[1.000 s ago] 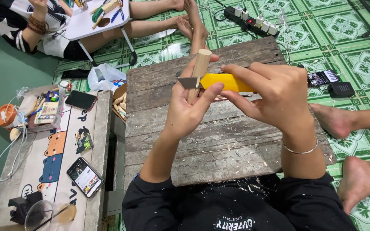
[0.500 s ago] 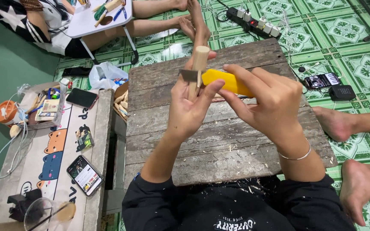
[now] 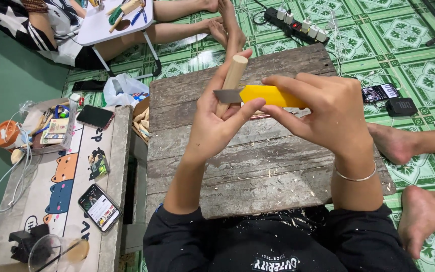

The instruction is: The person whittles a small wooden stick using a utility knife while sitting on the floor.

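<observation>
My left hand (image 3: 220, 118) grips a pale round wooden dowel (image 3: 234, 72), held upright and tilted slightly right. My right hand (image 3: 323, 108) holds a yellow utility knife (image 3: 270, 95), its grey blade (image 3: 226, 95) laid flat against the dowel's side. My left thumb presses against the knife's front end. Both hands hover above a weathered grey wooden board table (image 3: 237, 166) with pale wood shavings (image 3: 298, 189) scattered near its front edge.
A low bench (image 3: 71, 181) at left carries two phones (image 3: 99, 206), small items and an orange cup (image 3: 3, 133). Another person sits at a small white table (image 3: 117, 20) at the back. A power strip (image 3: 298, 22), a phone (image 3: 378, 92) and bare feet (image 3: 419, 216) lie on the green tiled floor.
The dowel and knife have stayed together in my hands with only small shifts; the blade has slid a little along the dowel. The view has tilted slightly.
</observation>
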